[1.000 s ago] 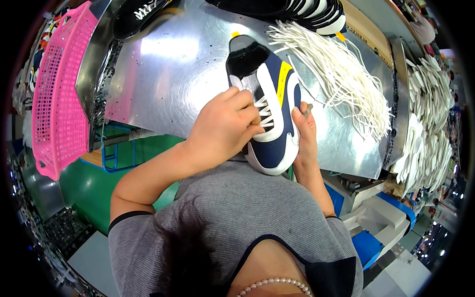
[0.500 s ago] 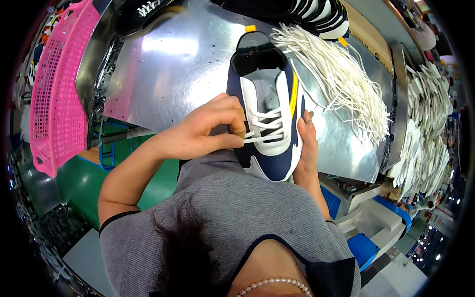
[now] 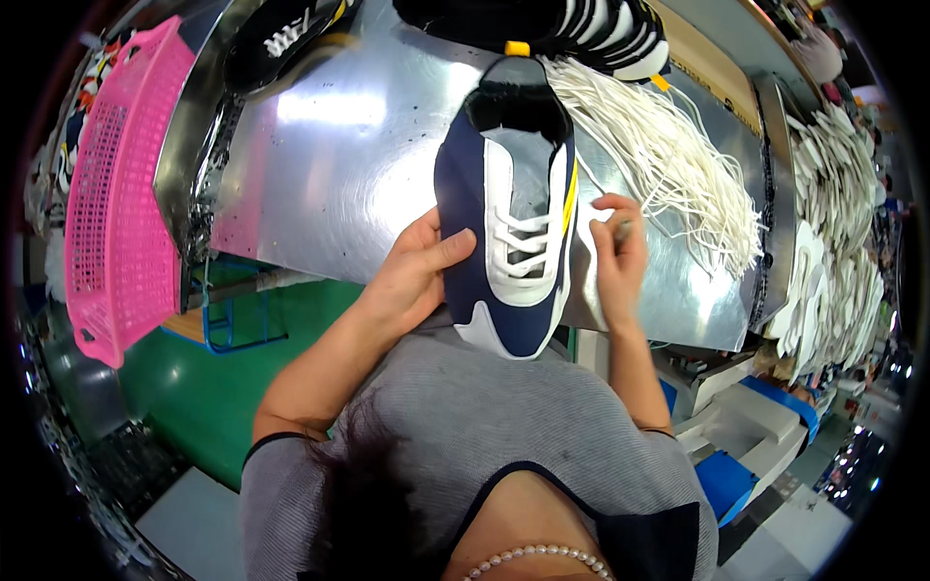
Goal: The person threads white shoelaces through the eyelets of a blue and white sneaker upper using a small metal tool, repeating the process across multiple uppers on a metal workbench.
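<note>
In the head view, the left hand (image 3: pixel 418 271) wraps bent fingers round the side of the navy-and-white shoe (image 3: pixel 459 194) at the shiny silver metal tabletop's (image 3: pixel 329 169) near edge, the right hand's (image 3: pixel 620 254) fingers curl beside it, holding I can't tell what, and lacing seems underway, next needing a steady shoe.

Passable at the left, over the broad stretch of metal tabletop (image 3: pixel 358 184) between the pink basket (image 3: pixel 121 203) and the navy shoe (image 3: pixel 497 213); blocked at the far left by a black shoe (image 3: pixel 276 48), along the far side by a row of black-and-white shoes (image 3: pixel 542 29); tight beyond the navy shoe's heel; hampered on its left flank by the gripping left hand (image 3: pixel 421 266), on its right by the right hand (image 3: pixel 620 252) just beside; crowded farther right by heaped white laces (image 3: pixel 668 165); barred nearest by a grey top (image 3: pixel 484 407).
</note>
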`<action>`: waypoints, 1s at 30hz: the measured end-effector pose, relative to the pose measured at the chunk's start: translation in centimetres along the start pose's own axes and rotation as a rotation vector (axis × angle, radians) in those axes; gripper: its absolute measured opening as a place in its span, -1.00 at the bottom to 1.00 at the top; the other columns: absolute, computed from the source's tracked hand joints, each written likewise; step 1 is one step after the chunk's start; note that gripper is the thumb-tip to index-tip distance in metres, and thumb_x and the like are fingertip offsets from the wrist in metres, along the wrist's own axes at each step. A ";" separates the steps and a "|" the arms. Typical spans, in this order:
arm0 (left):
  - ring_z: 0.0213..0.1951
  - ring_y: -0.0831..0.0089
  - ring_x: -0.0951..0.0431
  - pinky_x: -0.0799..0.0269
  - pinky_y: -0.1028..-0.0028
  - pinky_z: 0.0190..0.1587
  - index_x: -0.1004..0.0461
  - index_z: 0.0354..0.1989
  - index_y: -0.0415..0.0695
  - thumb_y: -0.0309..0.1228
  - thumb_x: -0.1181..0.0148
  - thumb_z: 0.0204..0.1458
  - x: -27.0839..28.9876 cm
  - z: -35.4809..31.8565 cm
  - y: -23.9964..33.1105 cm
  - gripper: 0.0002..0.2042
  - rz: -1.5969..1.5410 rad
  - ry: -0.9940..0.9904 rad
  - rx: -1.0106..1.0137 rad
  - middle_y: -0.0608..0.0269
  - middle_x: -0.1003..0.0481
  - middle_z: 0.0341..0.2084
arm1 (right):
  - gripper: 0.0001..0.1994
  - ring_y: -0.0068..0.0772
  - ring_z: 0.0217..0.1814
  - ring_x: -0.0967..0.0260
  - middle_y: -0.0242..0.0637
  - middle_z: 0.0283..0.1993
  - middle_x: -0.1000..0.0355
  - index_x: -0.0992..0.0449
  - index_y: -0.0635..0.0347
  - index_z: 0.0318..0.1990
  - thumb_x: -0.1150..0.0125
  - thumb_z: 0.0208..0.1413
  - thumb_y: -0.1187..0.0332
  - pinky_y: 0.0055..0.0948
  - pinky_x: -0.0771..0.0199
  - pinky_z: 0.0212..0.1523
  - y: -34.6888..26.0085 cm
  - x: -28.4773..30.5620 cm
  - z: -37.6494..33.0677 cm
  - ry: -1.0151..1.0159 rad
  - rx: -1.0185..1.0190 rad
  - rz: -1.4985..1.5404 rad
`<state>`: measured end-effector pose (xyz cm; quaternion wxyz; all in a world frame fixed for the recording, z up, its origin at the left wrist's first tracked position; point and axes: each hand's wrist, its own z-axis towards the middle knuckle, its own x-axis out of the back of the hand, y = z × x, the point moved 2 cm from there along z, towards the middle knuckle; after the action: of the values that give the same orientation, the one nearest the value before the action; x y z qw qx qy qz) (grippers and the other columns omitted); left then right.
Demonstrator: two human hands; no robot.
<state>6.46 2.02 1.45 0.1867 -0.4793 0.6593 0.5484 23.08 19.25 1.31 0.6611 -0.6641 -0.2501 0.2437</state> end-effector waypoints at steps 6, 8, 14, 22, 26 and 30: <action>0.08 0.35 -0.55 -0.53 0.32 0.14 -0.28 0.25 -0.20 -0.42 -0.19 0.22 -0.1 0.9 -0.5 -0.56 -0.003 -0.080 0.016 0.14 -0.50 0.07 | -0.65 -0.34 -0.18 -0.59 -0.25 -0.15 -0.55 -0.42 0.15 -0.07 -0.33 -0.03 0.62 -0.46 -0.50 -0.32 -6.9 -1.2 0.8 -0.514 0.460 -0.458; 0.09 0.35 -0.55 -0.52 0.32 0.15 -0.28 0.25 -0.20 -0.42 -0.20 0.22 0.1 0.8 -0.8 -0.56 0.001 -0.073 0.016 0.13 -0.50 0.08 | -0.73 -0.37 -0.25 -0.60 -0.28 -0.22 -0.57 -0.49 0.14 -0.12 -0.31 0.01 0.59 -0.48 -0.51 -0.35 -6.6 -1.5 1.6 -0.566 0.539 -0.589; 0.13 0.30 -0.52 -0.50 0.30 0.19 -0.26 0.26 -0.18 -0.39 -0.21 0.21 0.2 0.9 -1.1 -0.53 0.032 -0.076 0.057 0.11 -0.47 0.13 | -0.65 -0.19 -0.33 -0.54 -0.38 -0.29 -0.53 -0.43 0.07 -0.11 -0.23 -0.12 0.55 -0.32 -0.46 -0.42 -6.8 -1.9 1.4 -0.580 0.578 -0.735; 0.18 0.25 -0.48 -0.43 0.24 0.26 -0.21 0.30 -0.24 -0.41 -0.23 0.18 0.4 1.5 -1.9 -0.47 -0.074 -0.245 0.132 0.04 -0.43 0.17 | -0.80 -0.55 -0.17 -0.48 -0.45 -0.27 -0.52 -0.49 0.15 -0.15 -0.30 0.08 0.55 -0.49 -0.46 -0.11 -7.0 1.7 3.1 -0.804 0.189 -0.082; 0.17 0.25 -0.49 -0.45 0.25 0.24 -0.23 0.29 -0.25 -0.41 -0.24 0.18 0.2 2.0 -2.5 -0.47 -0.095 -0.257 0.176 0.03 -0.44 0.17 | -0.77 -0.57 -0.15 -0.47 -0.40 -0.25 -0.52 -0.48 0.23 -0.18 -0.30 0.02 0.65 -0.51 -0.47 -0.08 -6.0 4.2 3.2 -0.774 0.053 0.131; 0.14 0.24 -0.52 -0.50 0.25 0.21 -0.25 0.28 -0.26 -0.36 -0.27 0.16 0.4 2.8 -3.1 -0.46 -0.111 -0.255 0.208 0.01 -0.45 0.14 | -0.77 -0.53 -0.14 -0.50 -0.38 -0.23 -0.56 -0.49 0.22 -0.17 -0.30 0.03 0.66 -0.57 -0.47 -0.08 -4.8 3.3 3.1 -0.750 0.191 0.030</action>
<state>8.06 4.55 -1.44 0.3477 -0.4195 0.6560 0.5223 23.55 23.73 6.08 0.5790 -0.4677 -0.4412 0.5014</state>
